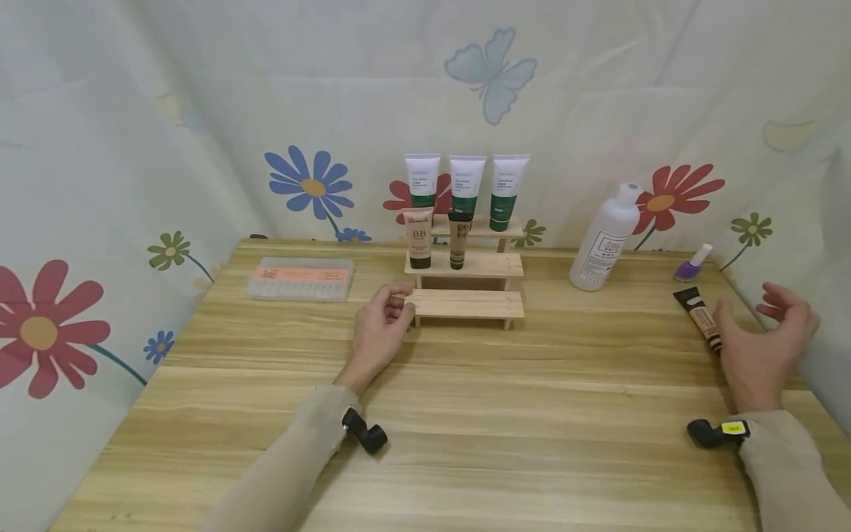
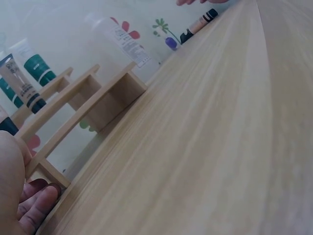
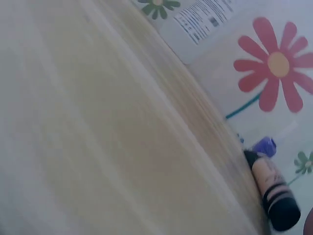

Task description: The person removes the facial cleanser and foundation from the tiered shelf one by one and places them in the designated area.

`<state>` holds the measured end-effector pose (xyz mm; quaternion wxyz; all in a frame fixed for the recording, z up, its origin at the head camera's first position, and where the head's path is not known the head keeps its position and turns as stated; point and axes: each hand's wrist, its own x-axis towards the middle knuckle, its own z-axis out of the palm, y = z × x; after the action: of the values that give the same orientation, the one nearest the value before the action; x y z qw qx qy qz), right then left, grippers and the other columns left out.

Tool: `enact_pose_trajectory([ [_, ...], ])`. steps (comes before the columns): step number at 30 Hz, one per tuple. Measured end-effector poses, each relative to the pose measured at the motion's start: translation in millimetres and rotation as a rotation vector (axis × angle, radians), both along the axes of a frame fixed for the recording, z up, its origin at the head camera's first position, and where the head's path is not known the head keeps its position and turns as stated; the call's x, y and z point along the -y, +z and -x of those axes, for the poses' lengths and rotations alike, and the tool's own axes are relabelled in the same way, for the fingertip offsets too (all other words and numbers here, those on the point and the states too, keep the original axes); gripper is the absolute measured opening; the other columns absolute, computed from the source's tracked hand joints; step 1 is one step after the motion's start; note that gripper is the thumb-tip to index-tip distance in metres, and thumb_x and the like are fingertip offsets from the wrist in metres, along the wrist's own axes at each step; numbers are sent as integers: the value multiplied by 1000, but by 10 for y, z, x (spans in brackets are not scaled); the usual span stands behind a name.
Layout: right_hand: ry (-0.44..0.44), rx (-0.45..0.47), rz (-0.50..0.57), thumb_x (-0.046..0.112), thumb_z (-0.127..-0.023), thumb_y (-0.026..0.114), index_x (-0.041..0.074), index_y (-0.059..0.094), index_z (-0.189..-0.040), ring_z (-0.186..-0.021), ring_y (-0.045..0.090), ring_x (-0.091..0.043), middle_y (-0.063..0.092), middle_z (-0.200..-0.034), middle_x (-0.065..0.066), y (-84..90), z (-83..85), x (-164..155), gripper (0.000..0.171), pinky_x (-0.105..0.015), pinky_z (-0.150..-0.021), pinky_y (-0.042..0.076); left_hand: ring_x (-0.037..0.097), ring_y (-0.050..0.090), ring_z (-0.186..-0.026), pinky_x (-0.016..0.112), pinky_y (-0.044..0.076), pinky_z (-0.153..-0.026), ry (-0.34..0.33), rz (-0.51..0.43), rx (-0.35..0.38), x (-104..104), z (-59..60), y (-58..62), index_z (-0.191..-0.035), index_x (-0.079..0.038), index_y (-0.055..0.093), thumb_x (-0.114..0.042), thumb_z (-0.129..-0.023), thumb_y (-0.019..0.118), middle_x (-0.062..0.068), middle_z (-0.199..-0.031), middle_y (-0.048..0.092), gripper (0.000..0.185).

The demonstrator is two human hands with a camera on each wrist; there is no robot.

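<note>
A three-step wooden stand (image 1: 465,301) sits at the middle back of the table. Three white-and-green tubes (image 1: 467,185) stand on its top step, and a beige BB tube (image 1: 419,236) and a darker tube (image 1: 459,239) on the middle step. My left hand (image 1: 401,306) grips the left end of the bare bottom step, thumb on top; its fingers (image 2: 35,206) curl by the stand's leg (image 2: 49,171). My right hand (image 1: 746,309) hovers with fingers spread, just right of a beige tube with a black cap (image 1: 698,318) lying flat (image 3: 274,192).
A white bottle (image 1: 605,238) and a purple nail polish (image 1: 694,264) stand at the back right. A clear box with an orange label (image 1: 301,279) lies at the back left. Floral cloth walls close in the table (image 1: 465,414) on three sides.
</note>
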<state>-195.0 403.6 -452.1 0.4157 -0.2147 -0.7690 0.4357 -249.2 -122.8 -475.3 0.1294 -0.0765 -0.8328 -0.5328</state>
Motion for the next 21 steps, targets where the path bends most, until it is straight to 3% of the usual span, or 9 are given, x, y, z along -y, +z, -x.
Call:
enact_pose_trajectory([
  [4, 22, -74, 19, 26, -98, 80, 27, 59, -152, -121, 48, 5, 47, -135, 24, 226, 5, 259, 58, -20, -103, 35, 20, 73, -87, 23, 60, -74, 1, -2, -3, 1, 1, 1, -128, -12, 75, -16, -107, 71, 9, -103, 77, 22],
  [10, 186, -244, 104, 13, -97, 83, 16, 62, -149, -123, 61, -10, 59, -136, 8, 540, 75, 655, 55, -22, -97, 48, 19, 73, -87, 22, 59, -73, -3, -5, 2, -8, -12, 5, -129, -12, 75, -16, -107, 71, 8, -103, 77, 23],
  [14, 309, -346, 109, 4, -98, 81, 8, 63, -146, -123, 64, -19, 60, -133, 1, 640, 174, 923, 51, -23, -93, 56, 20, 72, -86, 21, 59, -73, -6, -14, 3, -6, -18, 14, -129, -11, 75, -15, -107, 71, 9, -103, 77, 23],
  [18, 449, -468, 226, -8, -94, 81, 3, 66, -141, -121, 63, -24, 62, -131, -8, 708, 299, 1186, 51, -24, -92, 58, 19, 74, -87, 22, 60, -75, -11, -15, -4, 3, -10, 4, -129, -12, 75, -15, -107, 71, 9, -103, 78, 23],
  [21, 549, -508, 304, -13, -90, 82, 3, 67, -139, -120, 63, -28, 62, -130, -11, 736, 392, 1379, 54, -26, -92, 60, 19, 74, -88, 22, 60, -76, -13, -15, -7, 10, -1, -7, -128, -12, 75, -16, -106, 71, 8, -104, 78, 23],
])
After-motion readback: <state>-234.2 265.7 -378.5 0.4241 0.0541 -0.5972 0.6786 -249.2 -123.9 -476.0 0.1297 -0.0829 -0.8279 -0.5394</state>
